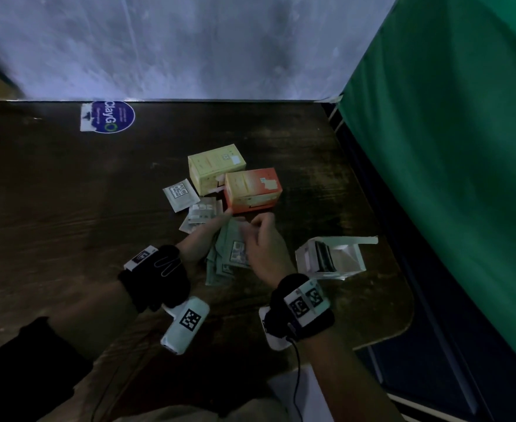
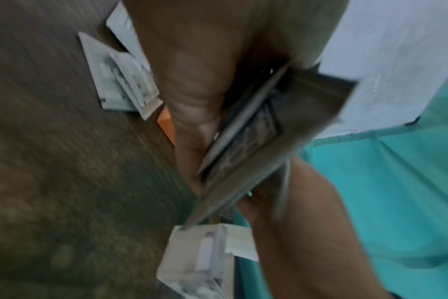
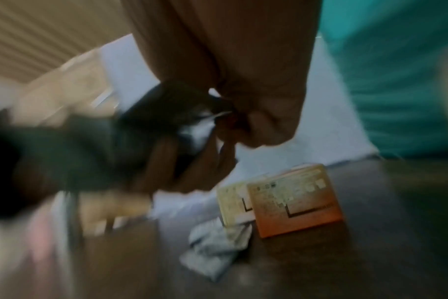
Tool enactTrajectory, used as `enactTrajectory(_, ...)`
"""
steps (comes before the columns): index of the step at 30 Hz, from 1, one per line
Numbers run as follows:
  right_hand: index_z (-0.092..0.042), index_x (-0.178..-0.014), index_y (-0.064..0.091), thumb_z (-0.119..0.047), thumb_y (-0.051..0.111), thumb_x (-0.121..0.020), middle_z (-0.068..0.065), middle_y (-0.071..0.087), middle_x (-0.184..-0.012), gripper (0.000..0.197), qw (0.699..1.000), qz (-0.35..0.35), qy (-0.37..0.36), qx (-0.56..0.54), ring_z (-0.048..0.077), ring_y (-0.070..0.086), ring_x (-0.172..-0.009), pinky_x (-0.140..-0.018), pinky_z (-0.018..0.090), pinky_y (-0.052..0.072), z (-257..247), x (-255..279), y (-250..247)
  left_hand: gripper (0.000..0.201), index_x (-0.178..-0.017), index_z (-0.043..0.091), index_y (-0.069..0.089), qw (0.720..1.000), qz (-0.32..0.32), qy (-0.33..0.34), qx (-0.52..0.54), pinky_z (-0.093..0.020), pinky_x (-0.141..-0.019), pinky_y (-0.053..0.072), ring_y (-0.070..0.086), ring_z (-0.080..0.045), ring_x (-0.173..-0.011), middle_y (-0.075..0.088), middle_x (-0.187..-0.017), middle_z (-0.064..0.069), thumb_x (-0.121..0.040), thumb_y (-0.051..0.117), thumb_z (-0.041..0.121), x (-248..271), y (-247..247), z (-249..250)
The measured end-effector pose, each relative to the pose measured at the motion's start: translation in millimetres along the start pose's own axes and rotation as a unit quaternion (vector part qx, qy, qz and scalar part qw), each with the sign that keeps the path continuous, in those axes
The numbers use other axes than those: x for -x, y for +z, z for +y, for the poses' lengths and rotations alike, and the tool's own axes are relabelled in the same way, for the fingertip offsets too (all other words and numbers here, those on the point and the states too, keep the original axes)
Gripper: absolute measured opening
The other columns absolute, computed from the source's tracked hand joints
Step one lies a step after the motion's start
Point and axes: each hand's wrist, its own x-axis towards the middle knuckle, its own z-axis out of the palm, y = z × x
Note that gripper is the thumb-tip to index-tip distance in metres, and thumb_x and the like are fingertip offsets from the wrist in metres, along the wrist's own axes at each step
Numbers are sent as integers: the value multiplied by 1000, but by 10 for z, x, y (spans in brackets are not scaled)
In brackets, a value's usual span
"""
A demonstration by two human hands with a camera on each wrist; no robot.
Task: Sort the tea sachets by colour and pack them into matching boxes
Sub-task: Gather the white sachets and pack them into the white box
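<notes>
left hand [image 1: 203, 239] grip: holds green sachets [image 1: 224, 260] | right hand [image 1: 263, 248] grip: pinches stack's top edge

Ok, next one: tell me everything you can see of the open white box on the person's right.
The open white box looks like thin cardboard and sits on the dark wooden table, right of the right hand and apart from it. Its lid flap is folded back, leaving the top open. Inside, dark sachets stand on edge towards one end; the rest looks unfilled. It is the box nearest the person, apart from the orange box. Neither hand touches it.
</notes>
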Motion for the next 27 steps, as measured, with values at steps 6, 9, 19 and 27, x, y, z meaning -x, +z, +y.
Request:
enactTrajectory(6, -19, -107, 53, -45, 41, -97, 2, 44, -118, 31, 989, 47, -62, 124, 17, 41, -111, -94, 37, 43, 137, -60, 86, 38, -86, -1, 59, 999, -21, -20, -42, -34, -63, 53, 63, -26, -60, 64, -75, -16, -91, 50, 36, 22, 44, -52)
enactTrajectory(9, -26, -140, 36, -51, 62, -81, -4, 28, -149, 70, 988, -129, -65, -60, 15, 28, -137, -110, 42, 34, 137, -21, -122, 35, -99, 4, 59, 1000, 7, -22, -4, -35, -66, 54, 67, -24, -69, 66, -86, -14, -96, 44, 35, 8, 55, -62)
enactTrajectory(19, -31, -128, 36, -32, 87, -51, -5, 48, -127, 93, 984, -152, -95, 15, 12, 48, -117, -100, 43, 47, 139, 16, -93, 57, -100, 16, 67, 989, -21, -130, 72, -54, -92, 45, 65, -33, -93, 70, -96, -16, -61, 78, 55, 5, 144, -93)
enactTrajectory(27, -33, -130, 34, -26, 89, -56, -9, 53, -126, 92, 980, -140, -139, -3, 6, 54, -115, -97, 31, 50, 201, 109, -118, 36, -97, 12, 62, 987, -43, -137, 71, -31, -67, 53, 69, -17, -73, 71, -79, -6, -84, 50, 44, 21, 152, -160)
